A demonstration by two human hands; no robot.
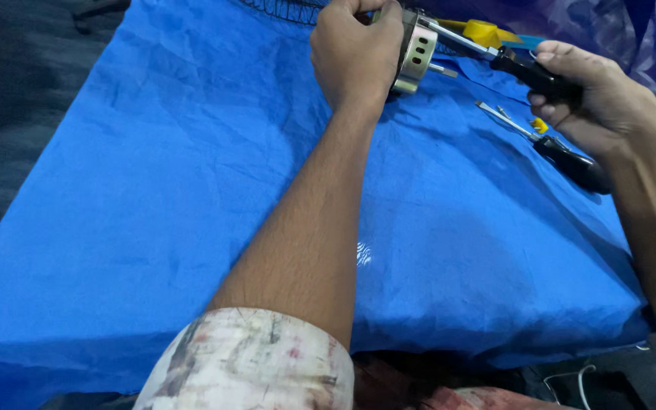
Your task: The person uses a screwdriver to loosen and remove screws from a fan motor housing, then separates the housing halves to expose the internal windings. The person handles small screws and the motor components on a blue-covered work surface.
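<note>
My left hand (354, 53) grips a round metal cylindrical part (417, 53) with slots in its side wall, held up near the far edge of the blue sheet (153, 190). My right hand (597, 102) holds the black handle of a screwdriver (495, 55), whose metal shaft reaches left to the rim of the metal part. A second screwdriver (563, 156) with a black handle lies on the sheet just below my right hand, and a small yellow piece (540, 125) rests beside its shaft.
A yellow tool (487, 32) lies at the far edge behind the metal part. Dark floor (9, 91) borders the sheet on the left. A thin white wire (571, 380) lies at the near right, off the sheet.
</note>
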